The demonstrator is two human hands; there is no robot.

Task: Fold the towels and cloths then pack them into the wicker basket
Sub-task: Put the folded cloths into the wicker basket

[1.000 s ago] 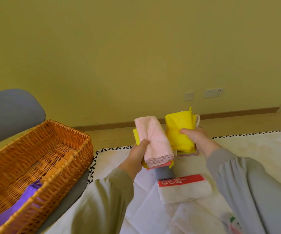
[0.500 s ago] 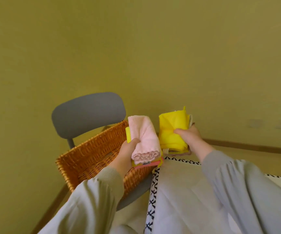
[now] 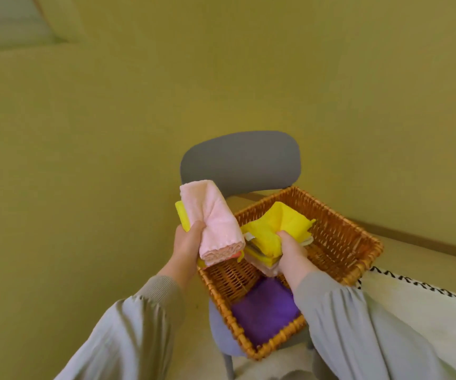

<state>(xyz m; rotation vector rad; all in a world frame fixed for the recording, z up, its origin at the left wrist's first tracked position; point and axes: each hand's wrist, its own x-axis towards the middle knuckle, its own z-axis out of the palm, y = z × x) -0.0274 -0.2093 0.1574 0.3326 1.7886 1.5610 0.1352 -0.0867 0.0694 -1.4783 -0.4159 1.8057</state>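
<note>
Head: left hand (image 3: 187,242) grips pink towel (image 3: 213,220) at basket (image 3: 369,244) rim; right hand (image 3: 292,253) grips yellow stack (image 3: 279,226) over bare middle.

Single head-worn view, forward and down, close over the wicker basket (image 3: 358,237) on a chair (image 3: 240,160)

folded pink towel (image 3: 215,223), yellow cloths (image 3: 276,229) seemingly over basket (image 3: 342,237)
</note>
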